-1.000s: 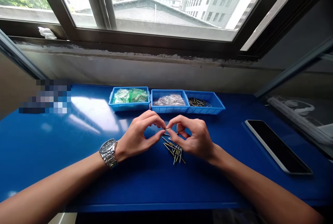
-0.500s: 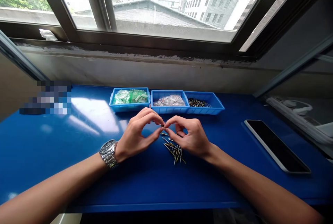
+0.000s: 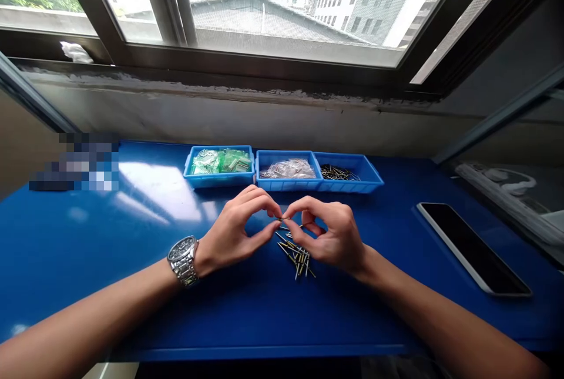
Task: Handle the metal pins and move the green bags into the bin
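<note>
My left hand (image 3: 240, 223), with a metal watch (image 3: 183, 258) on its wrist, pinches thumb and fingertips together over the table. Right against it, my right hand (image 3: 330, 229) makes a matching pinch. Between the two sets of fingertips shows a small thin metal pin (image 3: 282, 219), mostly covered by the fingers. Where one hand's hold on it ends and the other's starts is too small to make out. Just below my right hand lies a loose pile of metal pins (image 3: 297, 255), silver with brass-coloured parts, pointing various ways.
Behind my hands stand a blue bin with green packets (image 3: 220, 163), one with clear plastic packets (image 3: 288, 170) and one with dark and brass-coloured pins (image 3: 339, 173). A phone (image 3: 473, 247) lies at right on the blue table (image 3: 132, 314). A window is behind.
Both pinching hands have shifted slightly to the right and a little lower, fingertips still together. The thin pin now shows lengthwise between them. The pile looks the same.
</note>
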`<action>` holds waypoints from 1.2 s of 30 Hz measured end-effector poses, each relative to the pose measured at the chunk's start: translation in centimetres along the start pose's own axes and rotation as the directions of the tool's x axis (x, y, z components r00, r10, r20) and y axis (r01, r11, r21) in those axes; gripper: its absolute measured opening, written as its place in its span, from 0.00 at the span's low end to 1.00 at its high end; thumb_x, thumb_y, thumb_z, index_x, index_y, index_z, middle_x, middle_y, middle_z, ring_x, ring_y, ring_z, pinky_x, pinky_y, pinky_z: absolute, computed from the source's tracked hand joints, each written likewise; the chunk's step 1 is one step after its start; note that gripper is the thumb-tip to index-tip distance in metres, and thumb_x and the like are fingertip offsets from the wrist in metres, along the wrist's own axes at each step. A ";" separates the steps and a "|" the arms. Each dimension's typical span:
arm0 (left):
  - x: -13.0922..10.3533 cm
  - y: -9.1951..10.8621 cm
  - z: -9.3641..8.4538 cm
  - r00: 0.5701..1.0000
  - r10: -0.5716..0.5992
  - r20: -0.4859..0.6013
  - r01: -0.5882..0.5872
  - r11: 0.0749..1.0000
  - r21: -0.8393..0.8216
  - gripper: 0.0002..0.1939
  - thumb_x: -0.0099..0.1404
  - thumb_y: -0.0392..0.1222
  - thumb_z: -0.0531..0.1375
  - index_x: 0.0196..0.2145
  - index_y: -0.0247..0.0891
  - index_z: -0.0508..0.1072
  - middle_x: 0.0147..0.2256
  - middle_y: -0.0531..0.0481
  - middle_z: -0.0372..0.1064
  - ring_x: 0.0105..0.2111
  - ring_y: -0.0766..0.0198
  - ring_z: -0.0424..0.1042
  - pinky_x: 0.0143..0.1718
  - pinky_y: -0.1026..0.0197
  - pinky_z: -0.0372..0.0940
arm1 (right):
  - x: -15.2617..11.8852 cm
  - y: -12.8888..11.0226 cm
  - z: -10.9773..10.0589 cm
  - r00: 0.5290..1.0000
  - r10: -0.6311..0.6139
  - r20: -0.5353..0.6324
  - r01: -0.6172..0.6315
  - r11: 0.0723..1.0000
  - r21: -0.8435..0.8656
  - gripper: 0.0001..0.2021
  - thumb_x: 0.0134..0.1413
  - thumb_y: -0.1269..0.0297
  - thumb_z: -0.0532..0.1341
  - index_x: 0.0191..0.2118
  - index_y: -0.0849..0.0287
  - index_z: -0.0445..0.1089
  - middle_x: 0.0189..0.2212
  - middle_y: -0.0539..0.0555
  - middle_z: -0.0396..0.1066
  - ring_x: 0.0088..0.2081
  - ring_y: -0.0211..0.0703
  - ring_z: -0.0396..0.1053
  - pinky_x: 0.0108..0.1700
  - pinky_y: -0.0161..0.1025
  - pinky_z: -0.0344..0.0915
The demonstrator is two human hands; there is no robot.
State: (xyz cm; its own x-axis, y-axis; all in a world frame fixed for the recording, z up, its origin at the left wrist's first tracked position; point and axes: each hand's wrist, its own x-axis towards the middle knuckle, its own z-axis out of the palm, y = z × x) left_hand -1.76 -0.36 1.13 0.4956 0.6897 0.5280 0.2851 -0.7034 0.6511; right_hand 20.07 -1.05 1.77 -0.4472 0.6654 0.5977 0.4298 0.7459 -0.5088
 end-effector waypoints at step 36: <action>0.2 -0.4 -0.1 0.997 -0.075 0.017 0.074 0.997 0.011 0.08 0.72 0.32 0.56 0.45 0.38 0.74 0.41 0.45 0.73 0.42 0.59 0.71 0.43 0.56 0.68 | 1.2 4.2 -4.2 0.718 0.293 0.632 -0.359 0.933 -0.025 0.07 0.58 0.62 0.67 0.40 0.57 0.79 0.18 0.44 0.63 0.20 0.34 0.57 0.23 0.32 0.54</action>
State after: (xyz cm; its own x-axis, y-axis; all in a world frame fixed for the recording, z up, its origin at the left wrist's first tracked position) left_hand -1.85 0.06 0.97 0.4870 0.7372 0.4684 0.3300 -0.6519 0.6828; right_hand 24.60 2.79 2.96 -0.6902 0.7149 -0.1117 0.5816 0.4562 -0.6735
